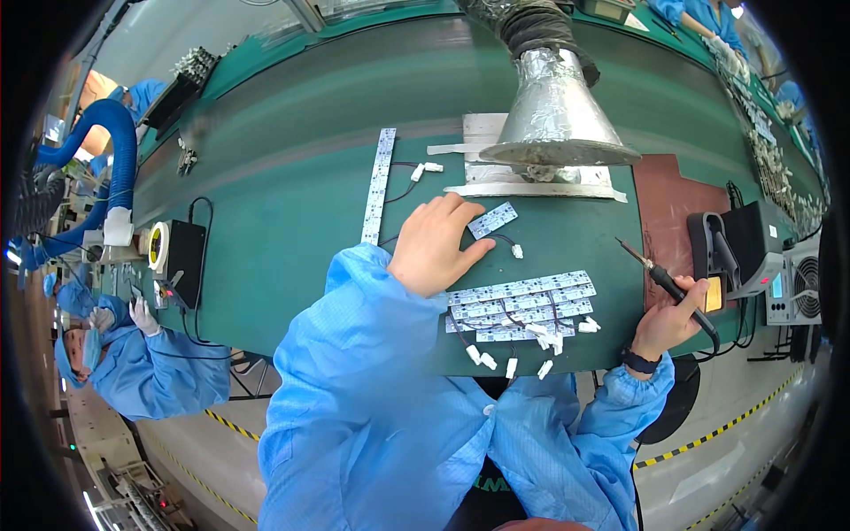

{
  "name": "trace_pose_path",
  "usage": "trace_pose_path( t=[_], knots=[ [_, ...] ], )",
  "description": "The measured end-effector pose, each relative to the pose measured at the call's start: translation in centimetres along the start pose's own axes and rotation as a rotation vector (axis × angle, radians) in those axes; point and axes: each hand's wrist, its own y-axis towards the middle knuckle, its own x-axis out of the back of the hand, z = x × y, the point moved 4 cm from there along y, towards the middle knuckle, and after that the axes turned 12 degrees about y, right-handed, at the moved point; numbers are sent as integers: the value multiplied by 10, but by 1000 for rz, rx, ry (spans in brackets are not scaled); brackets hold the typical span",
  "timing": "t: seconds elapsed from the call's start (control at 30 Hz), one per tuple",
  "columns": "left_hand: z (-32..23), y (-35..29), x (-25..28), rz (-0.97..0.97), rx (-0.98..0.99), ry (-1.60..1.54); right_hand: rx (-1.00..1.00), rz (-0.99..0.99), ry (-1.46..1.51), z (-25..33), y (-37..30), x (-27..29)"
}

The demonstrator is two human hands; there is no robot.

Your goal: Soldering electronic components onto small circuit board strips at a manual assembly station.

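Note:
My left hand (436,246) rests palm down on the green bench, its thumb and index finger spread apart. Beside those fingertips lies a short piece of white LED circuit board (493,220); the hand may cover more of it. A thin wire runs from there to a white connector (517,251). In my right hand (666,329) is a soldering iron (661,276), its tip pointing up and left. Several LED strips (522,301) lie stacked near the front edge, with wires and white connectors (537,331). One longer strip (378,181) lies lengthwise beyond my left hand.
A foil-covered extraction hood (558,115) hangs over a pale plate (531,188) at the back. At right stand the iron's holder (711,243), a yellow sponge (714,294) and a dark soldering station (753,234). A black box (184,263) stands left. A co-worker (155,372) sits at left.

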Motion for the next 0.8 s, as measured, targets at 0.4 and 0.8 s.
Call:
trace_pose_path(
  t=[0.4, 0.8],
  knots=[
    [-9, -3, 16, -212, -72, 76, 85, 86, -208, 16, -7, -18],
    [29, -89, 114, -393, 262, 27, 5, 54, -81, 20, -6, -13]
  ],
)
